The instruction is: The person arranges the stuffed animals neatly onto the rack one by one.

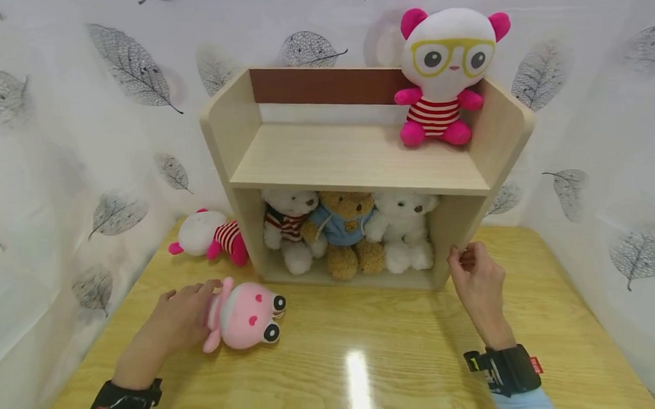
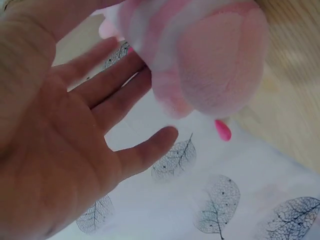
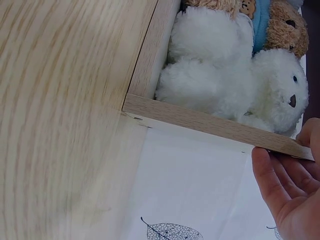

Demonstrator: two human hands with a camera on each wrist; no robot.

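My left hand (image 1: 185, 314) holds a pink frog plush (image 1: 248, 316) by its striped body, low over the table's left part. The frog's bulging black-and-white eyes face right. In the left wrist view, the fingers (image 2: 120, 95) reach along the plush's side and the little finger stands apart. My right hand (image 1: 479, 282) grips the front edge of the right side panel of a small wooden shelf (image 1: 361, 163). From the right wrist view, the thumb lies at the panel's edge and the fingers (image 3: 280, 180) are on its outer face.
In the lower compartment sit a white bear in a striped shirt (image 1: 289, 227), a brown bear in a blue hoodie (image 1: 348, 229) and a plain white bear (image 1: 405, 231). A pink-and-white panda plush (image 1: 442, 82) sits on the upper right. Another (image 1: 207, 233) lies left of the shelf.
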